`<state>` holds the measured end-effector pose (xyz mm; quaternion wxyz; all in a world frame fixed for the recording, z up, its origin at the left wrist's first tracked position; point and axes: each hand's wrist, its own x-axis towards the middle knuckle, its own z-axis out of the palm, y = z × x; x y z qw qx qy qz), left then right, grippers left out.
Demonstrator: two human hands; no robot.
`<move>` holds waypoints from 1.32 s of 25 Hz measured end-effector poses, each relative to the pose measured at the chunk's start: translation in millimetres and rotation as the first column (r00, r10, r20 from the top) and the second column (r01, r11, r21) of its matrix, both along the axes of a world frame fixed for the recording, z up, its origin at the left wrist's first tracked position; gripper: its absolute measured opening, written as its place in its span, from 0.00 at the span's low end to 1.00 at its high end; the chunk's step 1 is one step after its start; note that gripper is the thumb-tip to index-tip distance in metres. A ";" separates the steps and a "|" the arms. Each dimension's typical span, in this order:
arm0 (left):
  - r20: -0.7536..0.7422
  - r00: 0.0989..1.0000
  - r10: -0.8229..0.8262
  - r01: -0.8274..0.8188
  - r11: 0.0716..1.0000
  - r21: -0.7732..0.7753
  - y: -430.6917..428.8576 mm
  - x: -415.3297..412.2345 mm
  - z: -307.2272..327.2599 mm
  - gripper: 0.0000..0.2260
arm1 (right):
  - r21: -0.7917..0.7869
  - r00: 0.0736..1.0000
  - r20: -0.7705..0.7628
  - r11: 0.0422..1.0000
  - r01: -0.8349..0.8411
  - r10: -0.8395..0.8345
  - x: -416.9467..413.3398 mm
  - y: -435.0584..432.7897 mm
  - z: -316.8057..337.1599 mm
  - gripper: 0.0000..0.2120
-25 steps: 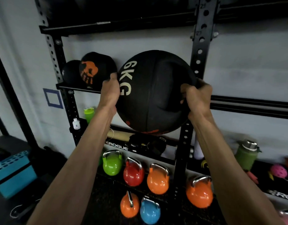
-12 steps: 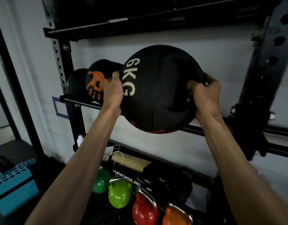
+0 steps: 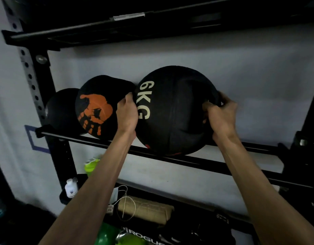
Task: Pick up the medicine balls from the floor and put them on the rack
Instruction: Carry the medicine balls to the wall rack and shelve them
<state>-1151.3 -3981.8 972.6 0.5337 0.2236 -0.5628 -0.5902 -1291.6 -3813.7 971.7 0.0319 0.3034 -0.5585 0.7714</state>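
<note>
Illumination is dim overall. The pale wall [image 3: 232, 68] is the brightest surface, evenly lit and free of glare. The upper shelf [image 3: 152, 16] and the lower right corner fall into near-black shadow. The 6KG ball [image 3: 174, 117] shows little surface detail. Wide-angle distortion tilts the rack upright [image 3: 34, 82] at the left edge. Fine detail is soft throughout.

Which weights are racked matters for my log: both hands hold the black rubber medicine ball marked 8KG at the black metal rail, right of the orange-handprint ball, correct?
No: the head view shows the black rubber medicine ball marked 6KG, not 8KG. The left hand and right hand do hold it at the black metal rail, right of the black orange-handprint ball.
</note>
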 end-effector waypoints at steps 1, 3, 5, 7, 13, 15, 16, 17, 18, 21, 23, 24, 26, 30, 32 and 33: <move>0.015 1.000 -0.024 0.024 1.000 0.002 -10.8 -6.9 -2.3 0.22 | 0.010 1.000 0.005 1.000 0.018 -0.018 -4.7 -7.0 -1.3 0.13; 0.046 0.997 -0.059 0.059 0.998 0.003 -25.7 -20.0 -7.2 0.25 | 0.028 0.998 0.018 0.998 0.056 -0.057 -15.3 -17.4 -5.3 0.14; 0.060 0.995 -0.079 0.078 0.997 0.008 -32.7 -31.0 -11.6 0.25 | 0.038 0.997 0.033 0.997 0.072 -0.074 -24.2 -25.0 -11.1 0.14; 0.059 0.996 -0.071 0.071 0.997 -0.004 -39.6 -39.2 -17.4 0.24 | 0.049 0.995 0.037 0.995 0.091 -0.093 -30.8 -31.0 -15.2 0.14; -0.031 0.998 -0.054 0.054 0.999 -0.009 -45.4 -37.5 -23.8 0.18 | 0.142 0.992 -0.043 0.982 0.123 -0.118 -32.8 -39.5 -9.8 0.15; -0.030 0.998 -0.056 0.055 0.998 -0.025 -37.9 -35.9 -26.3 0.15 | 0.177 0.990 -0.054 0.974 0.141 -0.133 -32.8 -35.0 -12.0 0.16; -0.019 0.998 -0.052 0.052 0.998 -0.038 -35.5 -35.0 -28.5 0.14 | 0.195 0.989 -0.057 0.970 0.145 -0.136 -32.5 -32.3 -13.1 0.16; -0.007 0.999 -0.050 0.050 0.997 -0.056 -32.5 -33.7 -31.2 0.13 | 0.212 0.989 -0.062 0.967 0.141 -0.131 -30.8 -29.1 -14.0 0.15; 0.007 0.999 -0.048 0.048 0.996 -0.077 -30.3 -31.8 -34.5 0.13 | 0.233 0.991 -0.058 0.964 0.129 -0.119 -27.8 -24.9 -16.5 0.13; 0.027 1.000 -0.012 0.016 0.990 -0.143 -23.3 -27.3 -41.6 0.14 | 0.303 0.989 -0.075 0.942 0.141 -0.124 -14.4 -10.6 -31.9 0.21; 0.052 0.998 0.039 -0.030 0.985 -0.173 -11.2 -21.6 -48.9 0.16 | 0.357 0.984 -0.099 0.918 0.172 -0.146 -2.3 2.7 -47.8 0.30; 0.046 0.997 0.068 -0.057 0.977 -0.205 -1.8 -16.9 -54.5 0.17 | 0.379 0.981 -0.122 0.907 0.185 -0.149 3.2 10.1 -55.1 0.31; 0.029 0.985 0.169 -0.152 0.937 -0.315 23.8 -6.2 -72.1 0.19 | 0.426 0.973 -0.155 0.877 0.224 -0.173 16.1 27.1 -67.3 0.32; -0.006 0.970 0.243 -0.207 0.810 -0.549 95.6 15.7 -127.7 0.18 | 0.467 0.931 -0.266 0.811 0.353 -0.252 45.9 71.0 -108.5 0.23; 0.055 0.971 0.234 -0.145 0.754 -0.640 142.3 22.8 -161.7 0.16 | 0.512 0.918 -0.304 0.769 0.382 -0.254 59.3 114.0 -143.9 0.17; 0.125 0.966 0.225 -0.084 0.735 -0.672 166.0 24.6 -182.2 0.15 | 0.546 0.917 -0.310 0.743 0.388 -0.251 66.2 140.4 -163.9 0.15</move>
